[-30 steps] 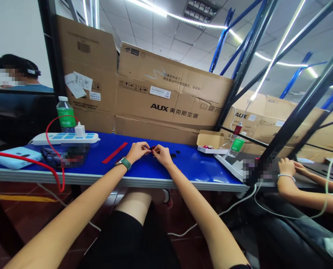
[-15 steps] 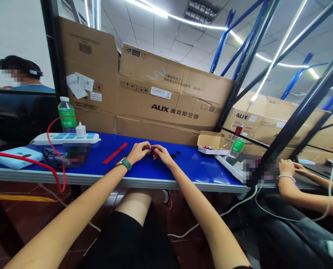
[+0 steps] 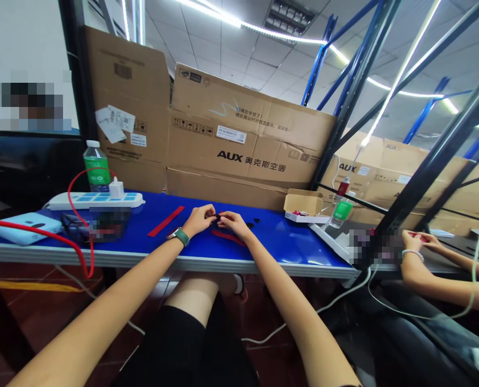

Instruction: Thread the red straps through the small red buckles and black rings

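My left hand (image 3: 200,220), with a green-banded watch on its wrist, is pinched on a small black piece (image 3: 217,217). Thumb and fingers of my right hand (image 3: 233,222) close on the same piece from the other side; its exact kind is too small to make out. Below my right hand a red ribbon-like strip (image 3: 228,236) curves across the blue tabletop (image 3: 285,242). Left of my hands another red strip (image 3: 165,221) lies flat. Beyond my right hand sit small black pieces (image 3: 257,220).
A small open carton (image 3: 304,207) with reddish bits stands at the back right. On the left are a power strip (image 3: 96,200), a light-blue device (image 3: 25,228), a red cable (image 3: 76,244) and a bottle (image 3: 97,165). Rightward, a co-worker's hands (image 3: 419,241) hold something red.
Red material near my right fingers has changed place, and a red strip now shows on the table under that hand. My hands stay close together, with the black piece visible between them.
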`<state>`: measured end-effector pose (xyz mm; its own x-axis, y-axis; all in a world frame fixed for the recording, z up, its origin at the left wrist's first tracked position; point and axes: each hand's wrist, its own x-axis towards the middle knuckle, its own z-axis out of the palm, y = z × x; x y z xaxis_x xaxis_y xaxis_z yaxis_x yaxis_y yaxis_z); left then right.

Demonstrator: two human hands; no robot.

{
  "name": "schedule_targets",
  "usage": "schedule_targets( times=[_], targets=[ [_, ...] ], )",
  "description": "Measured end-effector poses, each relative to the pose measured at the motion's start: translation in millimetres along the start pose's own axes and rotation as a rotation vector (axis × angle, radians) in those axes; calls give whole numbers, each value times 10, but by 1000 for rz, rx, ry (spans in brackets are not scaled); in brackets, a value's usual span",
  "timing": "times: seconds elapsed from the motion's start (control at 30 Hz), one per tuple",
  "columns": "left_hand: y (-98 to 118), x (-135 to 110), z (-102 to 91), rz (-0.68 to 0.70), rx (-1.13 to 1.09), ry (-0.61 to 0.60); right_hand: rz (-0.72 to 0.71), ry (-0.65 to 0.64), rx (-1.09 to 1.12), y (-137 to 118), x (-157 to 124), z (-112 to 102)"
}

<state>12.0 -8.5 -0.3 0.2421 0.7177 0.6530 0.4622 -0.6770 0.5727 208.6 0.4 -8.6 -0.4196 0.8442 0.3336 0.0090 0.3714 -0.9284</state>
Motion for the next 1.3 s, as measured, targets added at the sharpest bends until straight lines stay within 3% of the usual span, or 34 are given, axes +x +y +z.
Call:
schedule_targets(
  times=[0.07,0.17,0.3,0.5,1.0,1.17,1.3],
  targets=[
    [-13,2,-1,-3,12,13,-17,-3,-73,-12,-27,2],
    [-48,6,-8,-19,78,86,-151,-9,-423,-71,-93,-4],
    [-125,11,-12,-74,129,177,-308,-182,-947,-192,-162,-6],
    [-183,13,3,-99,129,191,-340,-250,-1332,-257,-137,57],
    [-248,15,28,-125,122,183,-268,-194,-1415,-227,-123,84],
    [-261,24,35,-99,110,168,-322,-119,-1224,-176,-91,34],
    [-258,22,51,-163,17,107,-318,69,-994,-123,-53,-2]
  ],
)
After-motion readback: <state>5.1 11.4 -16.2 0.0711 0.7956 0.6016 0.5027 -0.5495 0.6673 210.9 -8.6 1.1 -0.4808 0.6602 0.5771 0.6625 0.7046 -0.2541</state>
